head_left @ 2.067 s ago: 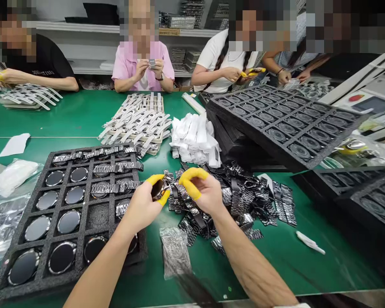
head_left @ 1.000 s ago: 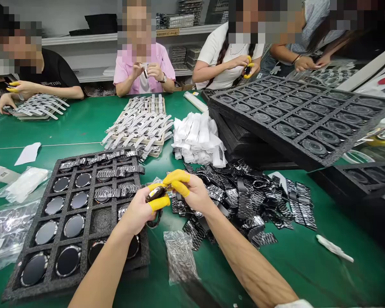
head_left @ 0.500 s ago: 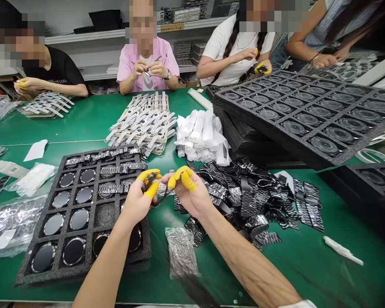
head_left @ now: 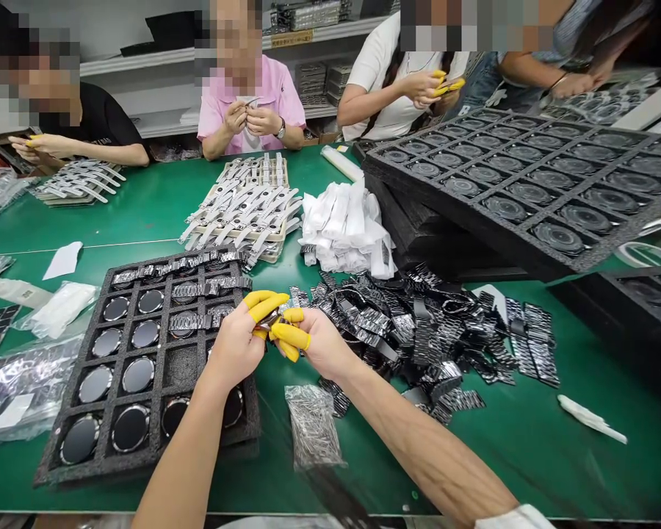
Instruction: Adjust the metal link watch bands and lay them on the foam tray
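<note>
My left hand, with yellow finger covers, is closed on a dark watch just right of the foam tray. My right hand, also in yellow finger covers, pinches at the watch from the other side; the fingertips of both hands meet there and hide most of it. The black foam tray holds round watch faces, some with black metal bands lying across its far rows. Beyond my right hand lies a heap of black metal bands. A clear bag of small metal pins rests below my hands.
White wrapped bundles and stacked white-strapped watches stand beyond the tray. A large foam tray of round parts sits on a stack at right. Plastic bags lie at left. Several people work across the green table.
My right hand has moved left to meet my left hand at the watch, its fingers now closed on it. Across the table, people's hands have shifted slightly.
</note>
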`<state>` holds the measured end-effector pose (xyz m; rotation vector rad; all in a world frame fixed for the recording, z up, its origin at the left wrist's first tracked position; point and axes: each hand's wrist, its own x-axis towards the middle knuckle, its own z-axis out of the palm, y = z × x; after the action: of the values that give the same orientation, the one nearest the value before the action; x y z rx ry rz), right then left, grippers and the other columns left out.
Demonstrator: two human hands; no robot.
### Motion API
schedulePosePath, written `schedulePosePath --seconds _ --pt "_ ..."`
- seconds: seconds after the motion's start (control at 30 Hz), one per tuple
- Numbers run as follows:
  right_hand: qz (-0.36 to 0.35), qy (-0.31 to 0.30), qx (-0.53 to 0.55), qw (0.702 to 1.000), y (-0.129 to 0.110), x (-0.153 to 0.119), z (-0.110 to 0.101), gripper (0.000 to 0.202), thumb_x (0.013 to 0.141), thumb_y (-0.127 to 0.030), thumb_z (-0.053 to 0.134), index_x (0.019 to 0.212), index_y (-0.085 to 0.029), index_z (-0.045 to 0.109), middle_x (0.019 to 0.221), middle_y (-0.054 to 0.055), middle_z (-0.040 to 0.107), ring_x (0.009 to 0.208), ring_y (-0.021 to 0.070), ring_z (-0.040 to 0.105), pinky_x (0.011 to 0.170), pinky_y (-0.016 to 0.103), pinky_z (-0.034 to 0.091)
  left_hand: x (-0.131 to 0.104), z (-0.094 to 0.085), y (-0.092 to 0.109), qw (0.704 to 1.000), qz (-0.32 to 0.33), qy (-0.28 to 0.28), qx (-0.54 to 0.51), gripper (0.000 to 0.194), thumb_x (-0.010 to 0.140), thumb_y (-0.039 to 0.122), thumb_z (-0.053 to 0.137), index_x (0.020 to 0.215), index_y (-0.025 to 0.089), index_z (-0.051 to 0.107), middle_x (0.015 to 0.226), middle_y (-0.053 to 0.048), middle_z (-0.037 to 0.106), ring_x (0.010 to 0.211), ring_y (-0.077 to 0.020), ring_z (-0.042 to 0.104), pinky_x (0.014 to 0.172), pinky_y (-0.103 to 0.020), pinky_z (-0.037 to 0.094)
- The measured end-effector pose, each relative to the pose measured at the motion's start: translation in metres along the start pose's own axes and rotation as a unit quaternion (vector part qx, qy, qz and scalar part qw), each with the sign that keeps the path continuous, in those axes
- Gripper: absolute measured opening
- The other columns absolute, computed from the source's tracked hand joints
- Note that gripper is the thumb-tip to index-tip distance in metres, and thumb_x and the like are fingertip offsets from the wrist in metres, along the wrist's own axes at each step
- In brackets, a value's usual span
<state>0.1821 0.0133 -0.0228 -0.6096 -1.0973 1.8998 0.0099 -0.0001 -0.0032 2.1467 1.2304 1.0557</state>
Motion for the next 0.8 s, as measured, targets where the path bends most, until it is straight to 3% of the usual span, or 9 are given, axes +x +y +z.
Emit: schedulePosePath --seconds 0.23,0.47,0.67,0.8 --pt "-0.014 0.033 0.045 0.998 0.005 0.002 0.005 0.047 0.078 -0.06 0.086 0.074 -0.019 0.064 0.055 -0.004 0.058 0.049 0.0103 0.047 0.051 0.025 0.035 -0.003 0.003 0.002 1.0 -0.025 0.011 0.009 0.067 0.083 -0.003 0.043 0.14 0.024 0.066 0.133 -0.01 0.061 0.123 -0.0222 0.062 0.108 -0.037 0.052" --pt "-0.036 0.068 0.052 0.996 0.004 0.0 0.009 0.047 0.08 -0.058 0.086 0.073 -0.02 0.059 0.054 -0.006 0.054 0.049 0.0098 0.043 0.052 0.025 0.033 -0.004 0.001 0.007 0.998 0.016 -0.017 -0.052 0.043 0.104 0.024 0.047 0.145 0.026 0.058 0.137 -0.012 0.051 0.127 -0.0259 0.056 0.112 -0.042 0.048" --pt "-0.035 0.054 0.044 0.997 0.005 -0.003 0.009 0.043 0.082 -0.056 0.084 0.076 -0.018 0.066 0.056 -0.005 0.056 0.049 0.009 0.043 0.051 0.025 0.033 -0.003 0.004 0.01 0.996 0.026 0.001 -0.081 0.032 0.105 0.028 0.05 0.134 0.026 0.063 0.127 -0.01 0.055 0.118 -0.0236 0.057 0.105 -0.04 0.05" --pt "-0.04 0.047 0.052 0.997 0.004 -0.005 0.008 0.042 0.084 -0.054 0.084 0.073 -0.018 0.065 0.052 -0.005 0.055 0.048 0.009 0.043 0.053 0.024 0.035 -0.005 0.006 0.006 0.986 -0.029 -0.001 -0.164 0.038 0.103 0.042 0.056 0.135 0.025 0.066 0.132 -0.011 0.057 0.121 -0.0285 0.059 0.107 -0.044 0.05"
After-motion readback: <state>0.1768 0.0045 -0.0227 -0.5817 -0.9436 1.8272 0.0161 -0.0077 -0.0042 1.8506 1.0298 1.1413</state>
